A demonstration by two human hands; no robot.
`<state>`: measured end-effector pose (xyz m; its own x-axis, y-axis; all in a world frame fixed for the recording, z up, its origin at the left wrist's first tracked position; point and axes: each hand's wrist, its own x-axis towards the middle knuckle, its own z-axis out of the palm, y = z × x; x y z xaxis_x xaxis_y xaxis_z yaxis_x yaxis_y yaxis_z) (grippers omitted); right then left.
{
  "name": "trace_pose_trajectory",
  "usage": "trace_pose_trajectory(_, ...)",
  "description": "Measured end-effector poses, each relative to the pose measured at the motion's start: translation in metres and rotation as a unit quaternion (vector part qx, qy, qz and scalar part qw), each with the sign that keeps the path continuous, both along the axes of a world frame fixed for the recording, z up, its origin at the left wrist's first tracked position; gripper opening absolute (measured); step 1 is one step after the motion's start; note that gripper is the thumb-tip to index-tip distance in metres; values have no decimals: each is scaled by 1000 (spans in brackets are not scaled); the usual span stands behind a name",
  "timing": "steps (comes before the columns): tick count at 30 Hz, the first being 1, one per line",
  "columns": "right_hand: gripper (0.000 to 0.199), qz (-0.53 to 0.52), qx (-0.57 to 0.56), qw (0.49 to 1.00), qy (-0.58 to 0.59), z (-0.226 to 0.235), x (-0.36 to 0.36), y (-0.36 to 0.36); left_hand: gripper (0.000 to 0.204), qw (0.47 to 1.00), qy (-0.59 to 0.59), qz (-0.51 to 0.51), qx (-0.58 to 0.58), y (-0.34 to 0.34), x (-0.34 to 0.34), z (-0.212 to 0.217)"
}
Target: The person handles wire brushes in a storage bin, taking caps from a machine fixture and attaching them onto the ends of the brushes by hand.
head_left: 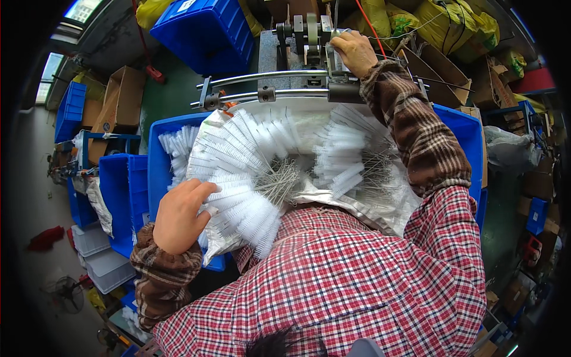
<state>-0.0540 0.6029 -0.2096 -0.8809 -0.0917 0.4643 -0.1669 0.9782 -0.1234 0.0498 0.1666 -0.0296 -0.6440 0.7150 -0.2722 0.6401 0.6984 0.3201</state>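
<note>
White bristle brushes (pixel 238 146) with twisted wire stems (pixel 279 181) lie fanned out on a pale sack (pixel 309 193) at my lap. Beside the left pile, my left hand (pixel 181 214) has its thumb and forefinger apart at the bristle ends, and no brush is plainly gripped. A second pile of brushes (pixel 340 156) lies to the right, wire stems pointing right. My right hand (pixel 355 53) reaches to a metal machine (pixel 309 50) with rollers. Its fingers are curled at the machine's right side; what they pinch is hidden.
Two steel rods (pixel 262 77) run across the machine's front. A blue tub (pixel 156 134) sits under the sack, with more brushes at its left. Another blue crate (pixel 205 35) stands far left. Cardboard boxes (pixel 437 71) and yellow sacks (pixel 446 27) crowd the far right.
</note>
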Motion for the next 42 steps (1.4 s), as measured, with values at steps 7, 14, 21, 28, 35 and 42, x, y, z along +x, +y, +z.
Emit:
trace_pose_trajectory(7,27,22,17,999,16,5,17,16,25,998,37,19,47,-4,-3,-2)
trace_pose_trajectory(14,46,-161,96,982,-2,9,65,21,15,975,-54,127,177,-5,-18,36)
trace_pose_trajectory(21,30,-148,49,988,13,7,45,-19,16,956,-51,142,253,-6,-32,42)
trace_pose_trajectory(28,28,-119,54,991,4,17,22,-63,16,956,-109,93,255,37,-41,21)
trace_pose_trajectory(35,28,-111,50,992,-21,13,48,-14,14,943,-146,112,277,39,-52,9)
trace_pose_trajectory(42,17,-87,-2,996,-29,8,53,51,10,929,-207,75,296,84,-65,-4)
